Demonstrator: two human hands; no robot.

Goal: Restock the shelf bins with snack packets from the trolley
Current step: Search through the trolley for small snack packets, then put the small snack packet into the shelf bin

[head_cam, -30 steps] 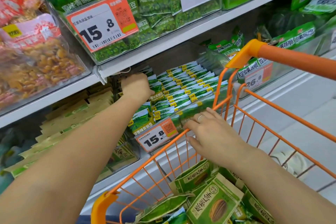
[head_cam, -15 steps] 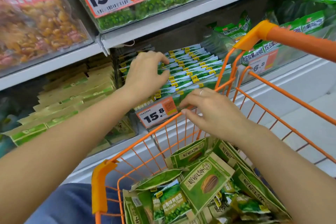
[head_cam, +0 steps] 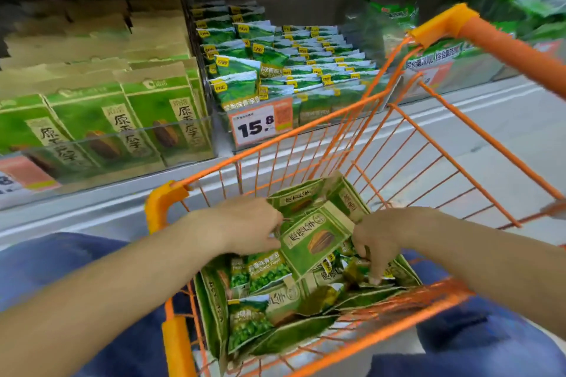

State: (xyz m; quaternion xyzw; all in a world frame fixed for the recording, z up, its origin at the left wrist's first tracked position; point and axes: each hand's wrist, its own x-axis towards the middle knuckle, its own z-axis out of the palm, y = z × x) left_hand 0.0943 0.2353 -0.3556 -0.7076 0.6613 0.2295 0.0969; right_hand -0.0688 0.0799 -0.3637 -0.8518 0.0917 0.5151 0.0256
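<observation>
The orange wire trolley [head_cam: 309,127] holds several green snack packets. A tan-and-green sunflower seed packet [head_cam: 315,242] lies tilted on top, with green pea packets [head_cam: 266,272] under it. My left hand [head_cam: 245,225] is inside the trolley, its fingertips at the seed packet's left edge; motion blur hides the grip. My right hand [head_cam: 382,242] is at the packet's right side, fingers pointing down and touching the packets below. On the shelf ahead, the pea bin [head_cam: 294,73] with a 15.8 price tag [head_cam: 260,125] stands full of packets.
To the left, a clear-fronted bin [head_cam: 122,144] holds upright sunflower seed packets. The trolley's orange handle [head_cam: 514,49] crosses the upper right. Another green snack bin [head_cam: 444,61] sits behind it. The grey shelf edge [head_cam: 92,199] runs under the bins.
Both hands left the pea bin and the trolley rim and dropped into the trolley, either side of the seed packet. The view tilted downward.
</observation>
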